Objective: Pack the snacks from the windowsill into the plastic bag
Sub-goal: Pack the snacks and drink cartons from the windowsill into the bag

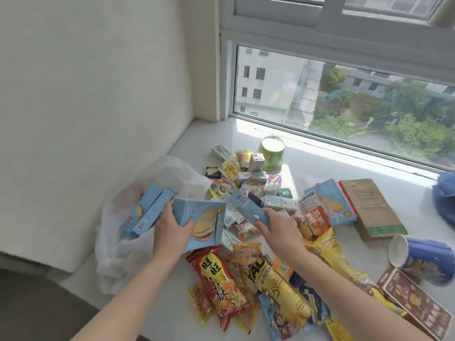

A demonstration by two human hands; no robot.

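A heap of snacks covers the white windowsill [307, 166]. My left hand [170, 226] grips a light blue biscuit box [204, 223] just right of the white plastic bag [115, 244]. Two more light blue boxes [145, 212] sit in the bag's mouth. My right hand [278, 227] holds the end of another blue box [248, 207] with a barcode, lifted over the pile. A red snack packet [216, 274] and a yellow chip packet [280, 289] lie near the front edge.
A green can [272, 152] stands near the window. To the right lie another blue biscuit box [330, 203], a brown carton [369, 207], a tipped blue paper cup [423, 257], a brown flat box [418, 301] and a blue cloth [445, 195]. A white wall closes the left side.
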